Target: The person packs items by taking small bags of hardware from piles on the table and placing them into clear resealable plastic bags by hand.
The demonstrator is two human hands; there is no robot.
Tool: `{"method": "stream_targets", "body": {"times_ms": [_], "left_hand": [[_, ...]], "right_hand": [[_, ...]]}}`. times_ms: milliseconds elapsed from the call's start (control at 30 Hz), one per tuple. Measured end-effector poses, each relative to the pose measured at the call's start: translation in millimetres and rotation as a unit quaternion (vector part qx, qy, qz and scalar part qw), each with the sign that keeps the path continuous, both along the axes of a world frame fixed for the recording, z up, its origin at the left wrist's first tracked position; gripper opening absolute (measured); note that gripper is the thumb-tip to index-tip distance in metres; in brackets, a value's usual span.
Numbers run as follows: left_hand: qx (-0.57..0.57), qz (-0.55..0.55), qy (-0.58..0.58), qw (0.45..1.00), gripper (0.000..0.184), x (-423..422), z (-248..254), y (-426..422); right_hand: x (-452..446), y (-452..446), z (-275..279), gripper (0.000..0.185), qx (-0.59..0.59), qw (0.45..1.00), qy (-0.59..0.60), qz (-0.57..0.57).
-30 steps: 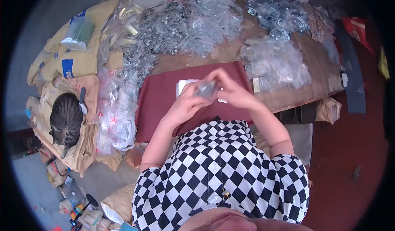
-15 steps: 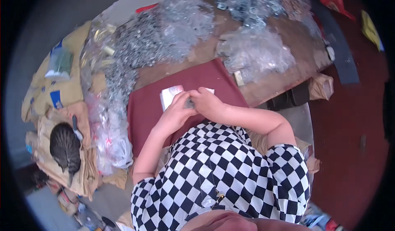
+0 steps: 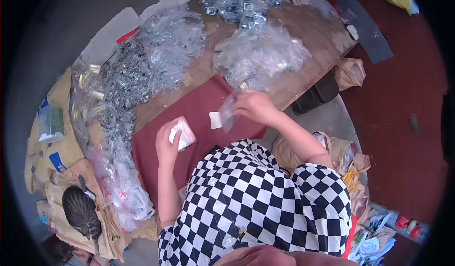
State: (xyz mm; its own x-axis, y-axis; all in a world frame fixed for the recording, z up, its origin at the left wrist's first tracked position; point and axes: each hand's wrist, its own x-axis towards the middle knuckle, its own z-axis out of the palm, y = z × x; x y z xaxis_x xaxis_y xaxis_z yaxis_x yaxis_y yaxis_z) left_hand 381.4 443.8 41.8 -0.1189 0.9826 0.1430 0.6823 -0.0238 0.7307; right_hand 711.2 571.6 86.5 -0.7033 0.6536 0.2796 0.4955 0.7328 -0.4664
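Observation:
My left hand point(image 3: 167, 142) is closed on a small white and pink stack of paper point(image 3: 186, 132), with the thumb across its face. It is over the dark red cloth point(image 3: 199, 106). To the right, my right hand point(image 3: 258, 107) pinches a clear plastic bag point(image 3: 228, 110), which hangs from the fingertips and looks slightly blurred. Just left of the bag, a small white piece of paper point(image 3: 215, 120) lies on the cloth. What the bag contains, if anything, I cannot make out.
Beyond the cloth lie a pile of clear bags point(image 3: 265, 57) and a heap of small metal-looking parts point(image 3: 125, 74). More bagged parts point(image 3: 241, 3) are farther back. A tabby cat point(image 3: 81, 212) lies on brown paper at the left. A dark box point(image 3: 316, 94) stands beside the table edge.
My hands were together over the paper stack; now they are apart. The left has moved left with the stack, the right holds up a clear bag. The whole view has shifted.

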Motion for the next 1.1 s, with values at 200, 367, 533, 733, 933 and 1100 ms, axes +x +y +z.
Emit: {"method": "stream_targets", "body": {"times_ms": [200, 367, 533, 733, 933, 1100], "left_hand": [[-0.133, 0.044, 0.156, 0.978, 0.067, 1, -83, -59], [-0.135, 0.077, 0.185, 0.97, 0.082, 1, -113, -69], [-0.143, 0.061, 0.216, 0.964, 0.079, 0, -136, -52], [-0.127, 0.042, 0.262, 0.956, 0.047, -11, -150, -56], [-0.074, 0.072, 0.214, 0.971, 0.019, -11, -119, -63], [-0.157, 0.122, 0.137, 0.97, 0.021, 1, -101, -60]], "right_hand": [[113, 21, 29, 0.017, -0.129, 0.935, -0.093, -0.317], [192, 112, -14, 0.027, -0.163, 0.876, -0.129, -0.434], [251, 203, -123, 0.025, -0.172, 0.851, -0.162, -0.468], [203, 214, -100, 0.043, 0.101, 0.858, -0.14, -0.484], [63, 236, -79, 0.038, 0.072, 0.975, 0.032, -0.207], [-97, 243, -133, 0.043, -0.085, 0.995, 0.018, -0.038]]}}
